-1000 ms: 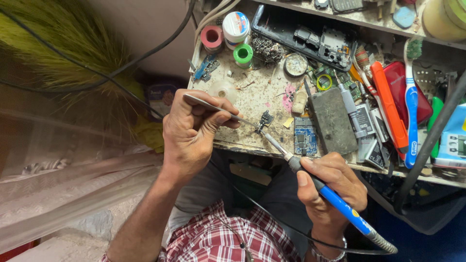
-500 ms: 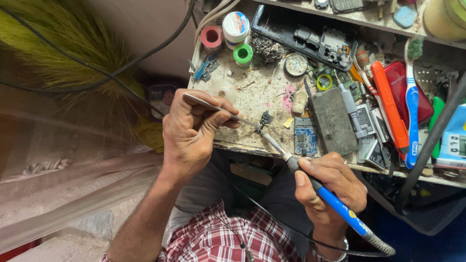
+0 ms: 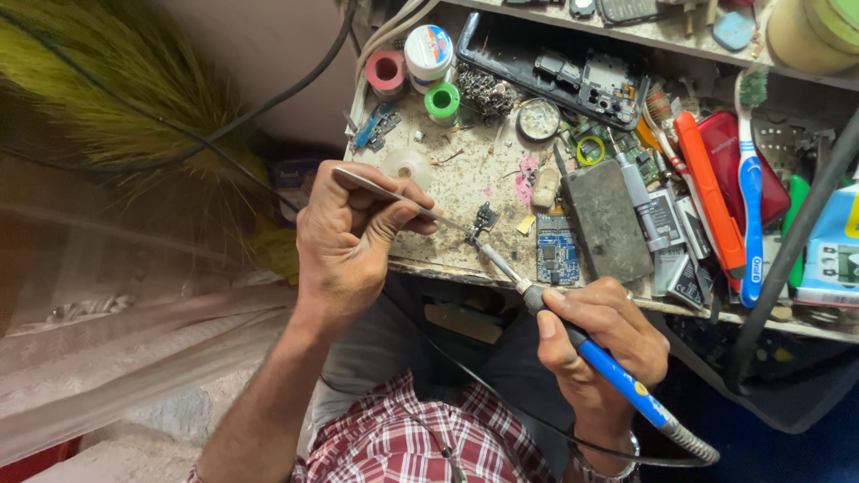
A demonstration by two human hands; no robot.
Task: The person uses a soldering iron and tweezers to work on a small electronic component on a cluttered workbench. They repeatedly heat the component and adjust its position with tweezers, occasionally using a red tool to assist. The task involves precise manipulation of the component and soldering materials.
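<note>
Shiny metal tweezers, seemingly rough worktop

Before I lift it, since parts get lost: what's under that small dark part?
Under the small dark part, only the speckled worktop shows. Tweezers and soldering iron meet there; anything directly beneath is covered.

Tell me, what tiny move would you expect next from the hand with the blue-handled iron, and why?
Probably a slight nudge of the soldering iron tip onto the joint. The right hand aims its tip at the small dark part that the tweezers in the left hand pinch above the workbench. Whether the tip already touches is unclear.
</note>
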